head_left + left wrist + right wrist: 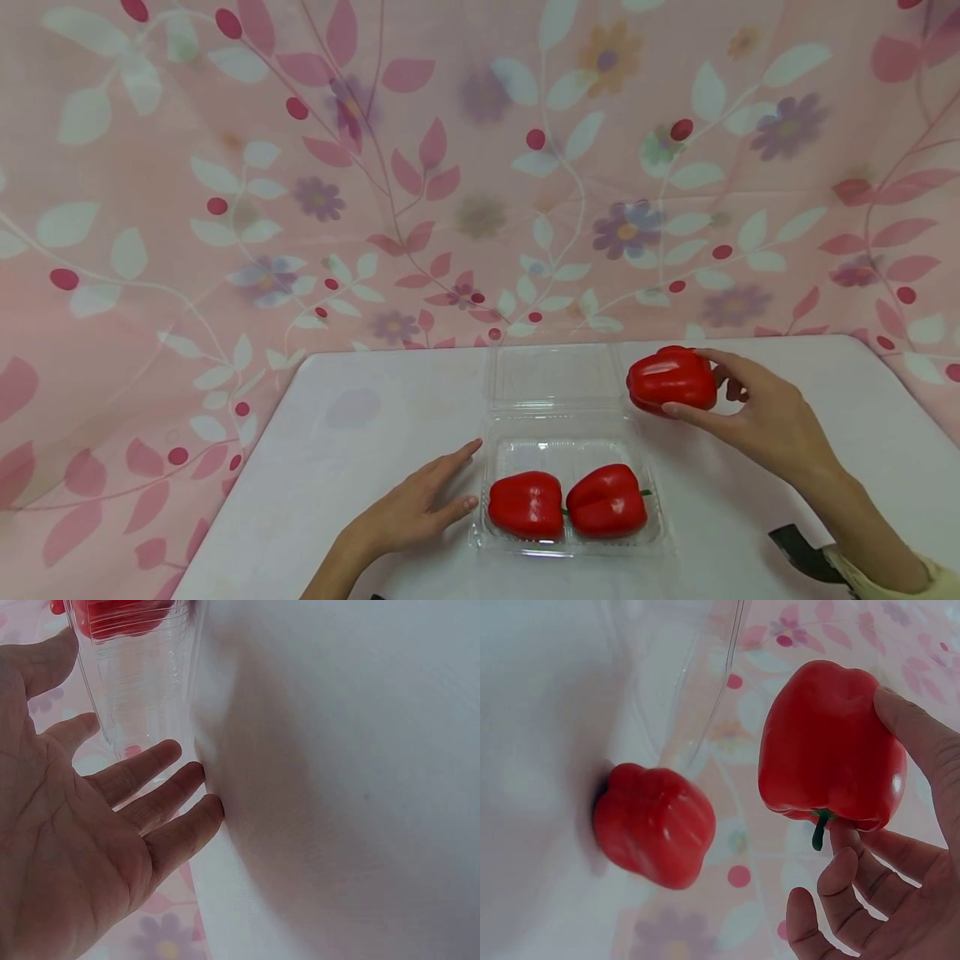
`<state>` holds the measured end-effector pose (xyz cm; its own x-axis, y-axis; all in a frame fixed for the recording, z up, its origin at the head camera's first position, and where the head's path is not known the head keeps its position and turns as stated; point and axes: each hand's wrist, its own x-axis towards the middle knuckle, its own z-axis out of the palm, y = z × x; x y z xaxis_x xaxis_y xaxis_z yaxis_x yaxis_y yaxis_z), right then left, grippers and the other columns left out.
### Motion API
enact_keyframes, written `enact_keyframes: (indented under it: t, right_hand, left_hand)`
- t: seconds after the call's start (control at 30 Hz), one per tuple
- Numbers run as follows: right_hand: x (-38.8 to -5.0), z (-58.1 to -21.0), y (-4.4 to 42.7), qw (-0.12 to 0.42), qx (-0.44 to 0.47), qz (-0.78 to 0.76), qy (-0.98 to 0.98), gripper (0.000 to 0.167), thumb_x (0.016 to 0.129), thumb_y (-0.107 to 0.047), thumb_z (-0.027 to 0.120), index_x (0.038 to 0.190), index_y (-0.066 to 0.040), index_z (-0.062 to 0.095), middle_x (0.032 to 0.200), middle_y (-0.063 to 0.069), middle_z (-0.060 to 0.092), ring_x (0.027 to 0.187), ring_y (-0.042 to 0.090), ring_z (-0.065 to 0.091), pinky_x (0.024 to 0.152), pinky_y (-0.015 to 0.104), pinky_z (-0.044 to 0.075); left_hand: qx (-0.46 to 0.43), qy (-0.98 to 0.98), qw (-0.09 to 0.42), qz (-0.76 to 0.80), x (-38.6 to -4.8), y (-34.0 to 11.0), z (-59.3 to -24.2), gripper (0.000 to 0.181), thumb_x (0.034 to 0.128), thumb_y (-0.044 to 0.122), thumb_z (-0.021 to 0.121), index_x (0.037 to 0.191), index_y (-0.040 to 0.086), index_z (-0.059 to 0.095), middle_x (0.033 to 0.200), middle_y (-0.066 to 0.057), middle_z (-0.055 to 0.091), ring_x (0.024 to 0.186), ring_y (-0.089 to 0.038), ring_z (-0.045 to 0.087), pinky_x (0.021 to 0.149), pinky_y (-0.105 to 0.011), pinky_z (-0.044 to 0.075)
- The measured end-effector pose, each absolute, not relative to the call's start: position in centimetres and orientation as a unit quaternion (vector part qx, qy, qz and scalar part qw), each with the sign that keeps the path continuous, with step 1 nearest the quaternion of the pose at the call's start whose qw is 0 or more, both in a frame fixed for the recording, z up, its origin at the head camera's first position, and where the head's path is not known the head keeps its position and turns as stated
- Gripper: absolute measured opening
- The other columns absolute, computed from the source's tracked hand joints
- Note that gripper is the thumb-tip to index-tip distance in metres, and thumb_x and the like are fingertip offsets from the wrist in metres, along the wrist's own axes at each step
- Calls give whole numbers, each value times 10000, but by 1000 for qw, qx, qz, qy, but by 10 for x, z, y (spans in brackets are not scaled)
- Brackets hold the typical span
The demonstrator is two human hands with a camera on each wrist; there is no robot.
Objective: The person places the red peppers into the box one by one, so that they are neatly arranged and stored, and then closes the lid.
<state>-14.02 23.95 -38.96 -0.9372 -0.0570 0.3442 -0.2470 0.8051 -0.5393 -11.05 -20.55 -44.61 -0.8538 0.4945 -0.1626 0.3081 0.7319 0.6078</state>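
Observation:
A red bell pepper [670,383] is pinched between the thumb and fingers of my right hand [772,421], above the table to the right of the clear plastic container. In the right wrist view this pepper [829,746] has its green stem pointing down. Two more red bell peppers, a left one [525,506] and a right one [607,502], lie side by side in the front of the clamshell container [517,457]. My left hand [412,510] holds nothing; its fingers are spread beside the container's left wall, thumb close to the rim. Whether it touches is unclear.
The container's clear lid [555,377] lies folded back toward the far edge of the white table [360,450]. Another red pepper [656,825] sits on the table, mostly hidden behind the held one in the head view. A floral curtain [450,167] hangs behind.

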Motion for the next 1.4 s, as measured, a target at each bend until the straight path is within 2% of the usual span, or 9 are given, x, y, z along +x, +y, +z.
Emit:
enact_keyframes:
  t: [0.23,0.43,0.63,0.87,1.0,1.2,1.4]
  right_hand:
    - [-137,-388,225,169,94,308,-932,811,699,-474,875,1324,-49,579,896,49,572,820,241,494,526,251,447]
    - [-133,-385,211,166,95,319,-928,808,703,-517,857,1310,-57,587,968,64,623,848,246,539,604,297,503]
    - [-131,-384,200,157,99,318,-930,821,700,-536,851,1318,-67,583,989,68,638,862,250,566,629,336,528]
    - [-128,-380,190,132,101,319,-933,873,703,-532,848,1372,-61,545,1107,162,642,914,324,591,685,496,577]
    - [-127,-378,184,121,105,325,-932,864,708,-509,854,1380,-66,540,1165,177,631,950,349,604,722,527,574]
    - [-128,-378,176,114,108,316,-936,854,685,-502,871,1361,-87,556,1071,121,638,892,303,596,648,422,577]
    - [-128,-380,167,111,108,302,-941,845,662,-508,880,1340,-109,573,932,38,605,831,236,550,569,278,491]
  left_hand:
    - [220,917,157,292,-110,-205,-445,725,930,630,509,1558,423,213,1540,58,373,1382,-235,395,1021,-594,409]
    - [219,919,155,288,-110,-205,-445,733,928,638,506,1561,411,215,1540,59,373,1384,-236,391,1025,-593,405]
    - [218,918,156,291,-110,-205,-446,741,927,636,510,1565,396,219,1537,54,379,1382,-241,394,1020,-596,409]
    - [217,919,155,290,-109,-206,-446,742,926,638,511,1564,401,216,1537,57,379,1381,-233,395,1023,-591,409]
    - [216,920,155,288,-109,-205,-446,743,925,639,511,1564,401,217,1534,55,384,1379,-237,397,1021,-593,410]
    - [221,920,152,285,-109,-205,-446,739,929,636,506,1565,398,215,1531,58,386,1375,-231,402,1017,-588,418]
    - [225,919,149,287,-110,-206,-447,734,934,628,506,1566,391,218,1534,64,380,1380,-224,396,1029,-580,409]
